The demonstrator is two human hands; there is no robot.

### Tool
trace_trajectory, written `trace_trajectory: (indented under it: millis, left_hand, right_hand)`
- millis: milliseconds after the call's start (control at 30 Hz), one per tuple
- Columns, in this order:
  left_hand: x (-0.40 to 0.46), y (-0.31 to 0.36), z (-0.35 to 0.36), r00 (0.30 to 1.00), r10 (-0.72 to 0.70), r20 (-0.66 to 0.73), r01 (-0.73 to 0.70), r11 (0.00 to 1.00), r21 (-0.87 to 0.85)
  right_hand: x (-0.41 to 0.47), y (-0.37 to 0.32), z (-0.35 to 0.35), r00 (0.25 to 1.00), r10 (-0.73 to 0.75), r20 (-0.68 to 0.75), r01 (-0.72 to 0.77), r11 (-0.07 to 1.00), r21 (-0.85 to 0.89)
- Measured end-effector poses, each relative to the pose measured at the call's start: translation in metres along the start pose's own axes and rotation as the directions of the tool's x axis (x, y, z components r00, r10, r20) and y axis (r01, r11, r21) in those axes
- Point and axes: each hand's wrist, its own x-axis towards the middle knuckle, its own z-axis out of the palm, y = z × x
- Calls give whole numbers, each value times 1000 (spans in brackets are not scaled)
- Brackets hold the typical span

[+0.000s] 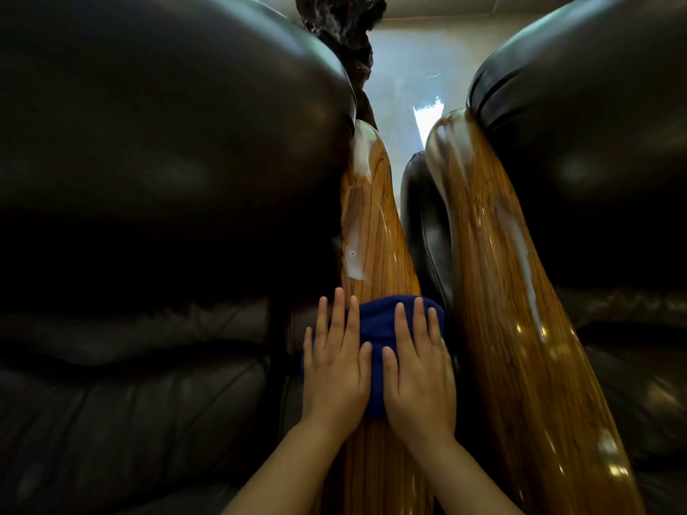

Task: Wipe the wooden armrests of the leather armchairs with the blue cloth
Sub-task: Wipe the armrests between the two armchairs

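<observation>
Two glossy wooden armrests run away from me between two dark leather armchairs. The blue cloth point(375, 328) lies draped across the left armrest point(368, 232) at its middle. My left hand point(336, 362) and my right hand point(420, 369) press flat on the cloth side by side, fingers straight and pointing forward. The right armrest point(502, 291) stands bare beside them, with pale streaks of reflected light along its top.
The left armchair's dark leather back and seat point(148, 180) fill the left side; the right armchair point(594, 161) fills the right. A narrow gap separates the two armrests. A dark carved object point(342, 27) rises behind, in front of a bright floor.
</observation>
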Motion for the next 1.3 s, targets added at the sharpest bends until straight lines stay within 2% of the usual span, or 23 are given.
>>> trace_trajectory:
  millis: [267, 500, 667, 800, 933, 1067, 1200, 1300]
  left_hand:
    - [48, 7, -7, 999, 26, -39, -26, 1000, 2]
    - [130, 5, -13, 986, 155, -55, -151, 987, 61]
    - [200, 4, -19, 983, 165, -77, -157, 982, 105]
    - [197, 4, -26, 984, 135, -119, -141, 989, -39]
    - [161, -7, -21, 980, 196, -27, -197, 959, -204]
    - [199, -7, -26, 971, 241, -13, -241, 967, -87]
    - [238, -7, -36, 968, 250, 25, -249, 967, -56]
    - [249, -6, -40, 963, 265, 41, -264, 964, -12]
  right_hand:
    - [55, -4, -3, 1000, -12, 20, 11, 999, 30]
    - [128, -9, -4, 998, -45, 39, 40, 992, 122]
    - [195, -12, 3, 998, -32, 51, 22, 982, 189]
    - [215, -15, 2, 996, -41, 75, 29, 987, 160]
    - [201, -15, 1, 995, -97, 13, 92, 973, 211]
    - [218, -16, 6, 990, -139, -13, 139, 967, 214]
    - [257, -20, 8, 979, -204, 28, 201, 975, 98]
    - [275, -23, 7, 983, -178, 35, 171, 974, 147]
